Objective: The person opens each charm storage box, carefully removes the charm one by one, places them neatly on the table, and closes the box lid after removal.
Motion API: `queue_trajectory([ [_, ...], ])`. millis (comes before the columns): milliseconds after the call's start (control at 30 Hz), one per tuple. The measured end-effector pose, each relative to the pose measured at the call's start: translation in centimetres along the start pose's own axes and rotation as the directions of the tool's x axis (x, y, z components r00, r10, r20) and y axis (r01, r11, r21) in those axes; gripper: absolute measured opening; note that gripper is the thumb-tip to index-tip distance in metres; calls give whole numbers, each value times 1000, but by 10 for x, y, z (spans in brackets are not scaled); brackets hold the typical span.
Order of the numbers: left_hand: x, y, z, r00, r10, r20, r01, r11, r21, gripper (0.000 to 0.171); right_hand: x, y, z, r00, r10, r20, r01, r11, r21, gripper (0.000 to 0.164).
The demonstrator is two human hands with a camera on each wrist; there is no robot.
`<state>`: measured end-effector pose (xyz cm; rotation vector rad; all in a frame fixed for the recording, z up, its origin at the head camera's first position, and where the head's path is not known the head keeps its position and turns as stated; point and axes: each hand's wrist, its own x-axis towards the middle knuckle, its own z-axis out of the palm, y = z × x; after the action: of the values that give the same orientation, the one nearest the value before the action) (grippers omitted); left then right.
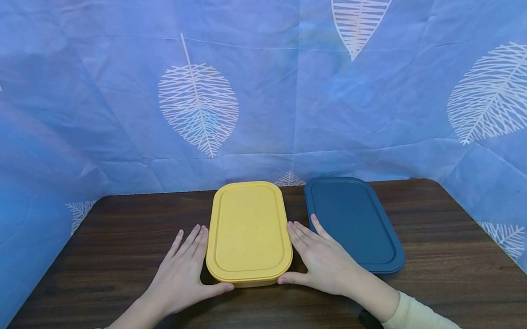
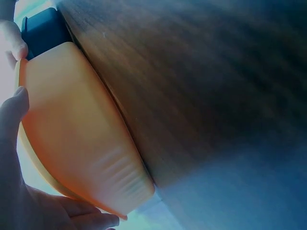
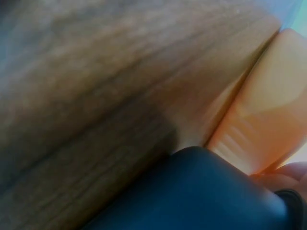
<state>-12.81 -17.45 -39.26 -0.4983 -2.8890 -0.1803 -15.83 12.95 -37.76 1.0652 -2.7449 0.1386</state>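
A yellow rectangular box with a lid [image 1: 251,230] stands on the dark wooden table between both hands. My left hand [image 1: 178,276] lies along its left side, with straight fingers at the edge and the thumb at the front left corner. On the opposite side, my right hand [image 1: 327,263] touches the box with its fingertips and thumb, the thumb near the front right corner. The left wrist view shows the box's tapered, ribbed side wall [image 2: 72,115]. A dark blue lidded box [image 1: 356,222] sits just right of the yellow one, partly behind my right hand.
The brown wood-grain table [image 1: 139,237] has rounded far corners. Blue cloth [image 1: 267,108] with white leaf prints hangs behind it and at both sides. A small dark object [image 1: 372,322] shows under the right forearm, too hidden to identify.
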Motion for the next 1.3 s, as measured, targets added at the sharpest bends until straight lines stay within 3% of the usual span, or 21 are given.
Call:
queue_trajectory([
  [600, -3, 2, 1, 999, -42, 23, 45, 985, -165, 116, -2, -4, -6, 996, 59, 73, -74, 973, 218, 100],
  [1300, -3, 1, 0, 998, -50, 23, 54, 974, -220, 116, -4, -9, -14, 989, 86, 119, -123, 926, 356, 97],
])
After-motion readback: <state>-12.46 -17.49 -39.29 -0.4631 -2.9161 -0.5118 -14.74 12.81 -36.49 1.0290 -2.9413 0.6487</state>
